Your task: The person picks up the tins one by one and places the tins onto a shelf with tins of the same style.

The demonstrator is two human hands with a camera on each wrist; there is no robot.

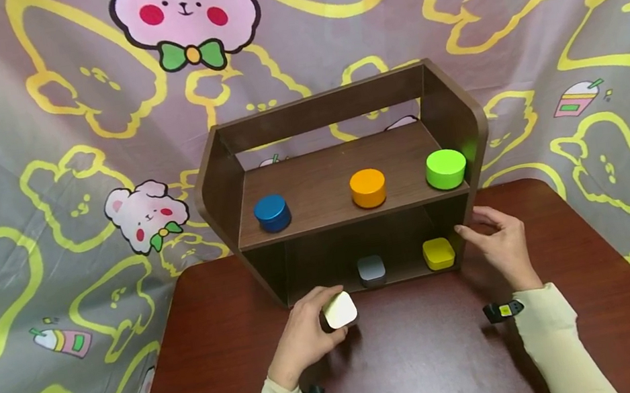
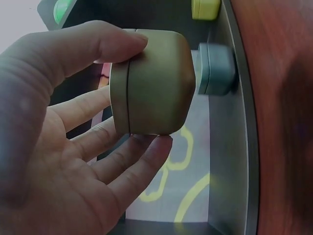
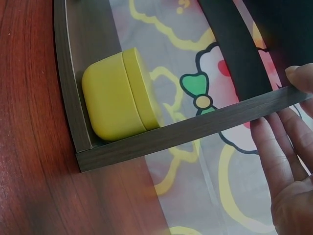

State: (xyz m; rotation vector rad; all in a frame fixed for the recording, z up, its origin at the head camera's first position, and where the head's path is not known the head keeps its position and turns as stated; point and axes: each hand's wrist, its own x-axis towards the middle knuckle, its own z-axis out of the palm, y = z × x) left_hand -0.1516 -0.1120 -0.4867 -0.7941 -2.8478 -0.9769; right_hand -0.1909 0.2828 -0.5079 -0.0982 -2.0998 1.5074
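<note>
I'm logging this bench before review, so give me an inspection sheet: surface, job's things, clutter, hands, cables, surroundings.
Surface: dark red-brown wooden table, bearing a dark brown shelf.
Job's things: white tin in front of the shelf, off the lower level; grey tin and yellow tin on the lower level; blue tin, orange tin and green tin on the upper level.
Clutter: nothing seen.
Hands: left hand holds the white tin; right hand touches the shelf's right side with straight fingers.
Cables: nothing seen.
Surroundings: grey cartoon-bear cloth behind and beside the table.
</note>
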